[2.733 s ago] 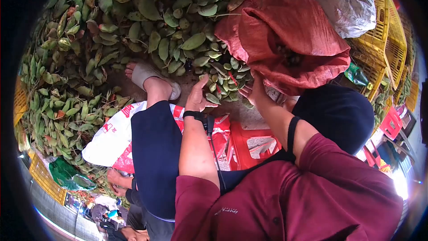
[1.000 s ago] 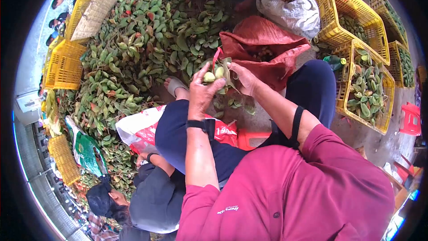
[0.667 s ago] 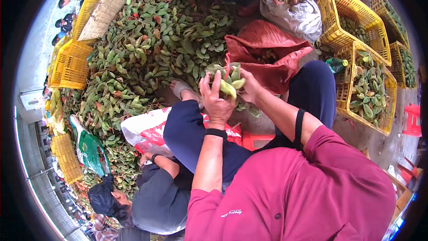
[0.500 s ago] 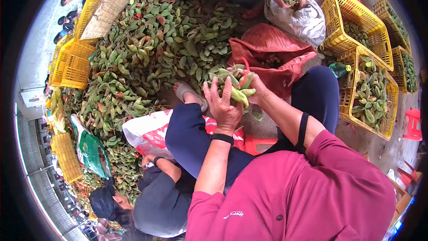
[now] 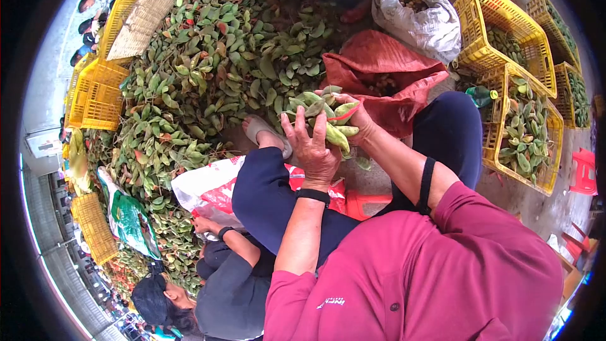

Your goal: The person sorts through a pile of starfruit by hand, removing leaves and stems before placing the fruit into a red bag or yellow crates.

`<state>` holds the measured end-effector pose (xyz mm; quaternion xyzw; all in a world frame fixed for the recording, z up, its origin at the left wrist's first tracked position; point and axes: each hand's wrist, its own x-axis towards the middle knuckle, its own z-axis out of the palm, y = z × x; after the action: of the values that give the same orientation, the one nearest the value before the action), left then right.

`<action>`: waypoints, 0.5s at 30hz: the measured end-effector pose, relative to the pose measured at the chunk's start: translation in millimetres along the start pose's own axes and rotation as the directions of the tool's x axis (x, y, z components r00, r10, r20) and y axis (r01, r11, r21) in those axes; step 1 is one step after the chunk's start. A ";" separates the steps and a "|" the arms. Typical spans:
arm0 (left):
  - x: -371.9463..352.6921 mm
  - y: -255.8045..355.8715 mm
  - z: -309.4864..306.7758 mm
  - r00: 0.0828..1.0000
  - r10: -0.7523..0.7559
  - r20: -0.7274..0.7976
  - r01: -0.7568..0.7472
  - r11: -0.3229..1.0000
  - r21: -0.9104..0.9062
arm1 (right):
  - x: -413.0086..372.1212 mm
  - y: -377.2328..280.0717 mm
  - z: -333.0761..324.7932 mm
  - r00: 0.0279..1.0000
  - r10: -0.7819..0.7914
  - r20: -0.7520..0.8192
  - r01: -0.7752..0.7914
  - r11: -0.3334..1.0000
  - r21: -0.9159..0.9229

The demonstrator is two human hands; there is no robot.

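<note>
Head view: both bare hands clasp a bunch of pod-shaped green leaves [image 5: 336, 137] in front of the red woven sack.
The left hand [image 5: 315, 153] is half open, its fingers spread and bent against the near side of the bunch; the right hand [image 5: 361, 121] curls around the other side, its fingertips partly hidden by leaves. A red strip [image 5: 345, 112] crosses the bunch between them. Just beyond, the red woven sack [image 5: 379, 49] gapes over small brownish pieces. A broad leaf pile [image 5: 202, 69] spreads to the left; to the right, a green bottle [image 5: 481, 96] lies beside a yellow crate [image 5: 557, 142] holding similar leaves.
</note>
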<state>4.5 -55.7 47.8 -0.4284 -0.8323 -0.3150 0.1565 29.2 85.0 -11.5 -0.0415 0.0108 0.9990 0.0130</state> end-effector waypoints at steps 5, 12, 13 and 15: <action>7.1 9.1 -13.9 0.999 0.052 -0.008 -0.051 0.995 0.089 | -9.6 1.1 30.9 0.999 -0.048 -0.021 0.047 0.998 -0.050; 20.5 36.1 -22.3 0.984 0.172 0.049 -0.177 0.975 0.136 | -28.1 -7.3 52.9 0.994 -0.109 0.007 0.109 0.994 0.000; 31.5 49.9 -22.2 0.981 0.188 0.051 -0.193 0.973 0.129 | -39.5 -20.7 66.2 0.990 -0.129 0.059 0.127 0.992 0.023; 60.8 77.4 -17.3 0.962 0.265 0.069 -0.270 0.960 0.073 | -37.0 -45.3 64.8 0.970 -0.235 0.068 0.230 0.971 0.066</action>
<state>31.6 3.9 123.3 -0.5391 -0.7832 -0.2442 0.1906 61.9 130.8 55.2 -0.0042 0.0343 0.9907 0.1317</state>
